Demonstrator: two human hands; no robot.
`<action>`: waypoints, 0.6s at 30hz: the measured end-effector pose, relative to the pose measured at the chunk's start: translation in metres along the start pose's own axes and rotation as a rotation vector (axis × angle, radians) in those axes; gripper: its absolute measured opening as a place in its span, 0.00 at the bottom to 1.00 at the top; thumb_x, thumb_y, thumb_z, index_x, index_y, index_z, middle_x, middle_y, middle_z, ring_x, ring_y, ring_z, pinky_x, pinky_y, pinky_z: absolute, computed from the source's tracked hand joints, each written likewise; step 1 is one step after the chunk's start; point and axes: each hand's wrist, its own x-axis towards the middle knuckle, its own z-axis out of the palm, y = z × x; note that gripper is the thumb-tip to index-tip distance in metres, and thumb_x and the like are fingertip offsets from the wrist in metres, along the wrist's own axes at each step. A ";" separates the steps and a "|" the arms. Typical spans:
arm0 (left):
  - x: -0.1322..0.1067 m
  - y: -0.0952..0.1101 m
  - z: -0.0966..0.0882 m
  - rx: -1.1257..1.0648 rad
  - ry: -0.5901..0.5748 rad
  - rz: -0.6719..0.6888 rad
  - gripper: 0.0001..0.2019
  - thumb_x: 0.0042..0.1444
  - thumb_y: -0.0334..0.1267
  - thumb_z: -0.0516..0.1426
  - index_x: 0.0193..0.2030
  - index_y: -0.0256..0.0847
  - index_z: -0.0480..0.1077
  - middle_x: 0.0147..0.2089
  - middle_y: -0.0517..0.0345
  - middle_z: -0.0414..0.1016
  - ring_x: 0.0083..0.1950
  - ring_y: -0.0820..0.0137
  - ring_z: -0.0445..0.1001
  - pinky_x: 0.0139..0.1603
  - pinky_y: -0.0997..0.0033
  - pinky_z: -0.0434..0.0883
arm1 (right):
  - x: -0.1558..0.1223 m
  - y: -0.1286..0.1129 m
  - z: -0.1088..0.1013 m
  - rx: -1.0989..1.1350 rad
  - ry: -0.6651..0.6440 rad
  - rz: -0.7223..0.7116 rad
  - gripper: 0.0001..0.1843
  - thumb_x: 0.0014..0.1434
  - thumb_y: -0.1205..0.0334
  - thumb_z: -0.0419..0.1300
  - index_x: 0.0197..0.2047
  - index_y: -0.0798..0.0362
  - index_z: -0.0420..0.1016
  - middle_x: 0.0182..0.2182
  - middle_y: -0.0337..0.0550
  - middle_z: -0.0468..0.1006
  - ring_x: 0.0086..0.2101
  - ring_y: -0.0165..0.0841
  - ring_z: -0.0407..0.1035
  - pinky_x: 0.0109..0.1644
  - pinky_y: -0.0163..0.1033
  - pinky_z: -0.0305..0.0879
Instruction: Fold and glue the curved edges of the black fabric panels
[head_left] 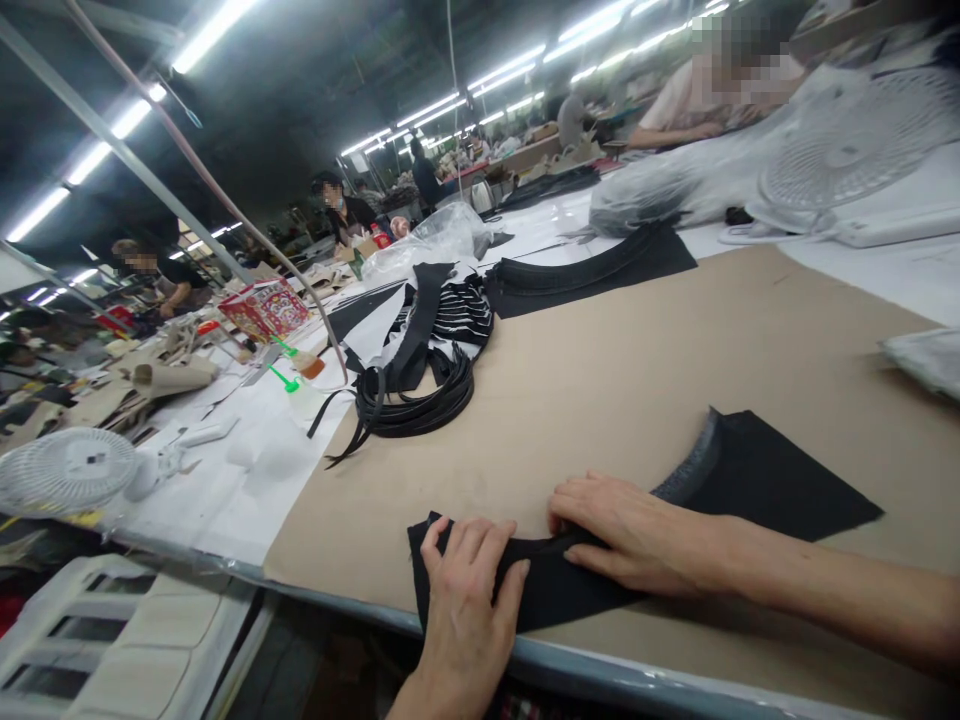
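A black fabric piece (pixel 772 485) lies on the brown cardboard sheet (pixel 675 360) near the table's front edge. My left hand (pixel 469 590) rests flat on its left end, fingers stretched out and slightly spread. My right hand (pixel 630 535) lies across the middle of the fabric, fingers together and pressing down along a raised fold or strip. Neither hand lifts the cloth.
A coil of black straps (pixel 416 400) and striped fabric (pixel 457 315) lie further back. A small white fan (pixel 64 470) stands at the left, a larger fan (pixel 855 140) at the right. A clear plastic bag (pixel 442 235), a colourful box (pixel 264 308) and other workers are beyond.
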 end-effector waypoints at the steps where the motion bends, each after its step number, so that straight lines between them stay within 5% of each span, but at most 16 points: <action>1: 0.004 0.004 0.002 0.001 -0.010 -0.012 0.14 0.59 0.30 0.56 0.49 0.48 0.71 0.46 0.58 0.77 0.51 0.63 0.73 0.62 0.48 0.54 | 0.000 -0.001 -0.001 0.001 -0.002 0.018 0.10 0.58 0.68 0.58 0.44 0.52 0.72 0.40 0.45 0.76 0.41 0.39 0.69 0.47 0.43 0.61; 9: 0.034 0.027 0.009 -0.123 -0.303 -0.051 0.19 0.51 0.20 0.53 0.42 0.48 0.74 0.42 0.61 0.76 0.49 0.63 0.71 0.52 0.56 0.64 | -0.001 0.006 -0.003 -0.009 -0.004 0.099 0.09 0.53 0.69 0.60 0.39 0.52 0.73 0.36 0.43 0.78 0.38 0.38 0.71 0.43 0.40 0.62; 18: 0.038 0.032 0.013 -0.163 -0.327 -0.062 0.21 0.51 0.18 0.50 0.40 0.46 0.76 0.39 0.59 0.75 0.44 0.65 0.72 0.47 0.64 0.71 | -0.012 0.013 -0.003 0.029 0.011 -0.001 0.07 0.57 0.73 0.57 0.36 0.52 0.73 0.37 0.42 0.75 0.40 0.36 0.70 0.46 0.39 0.63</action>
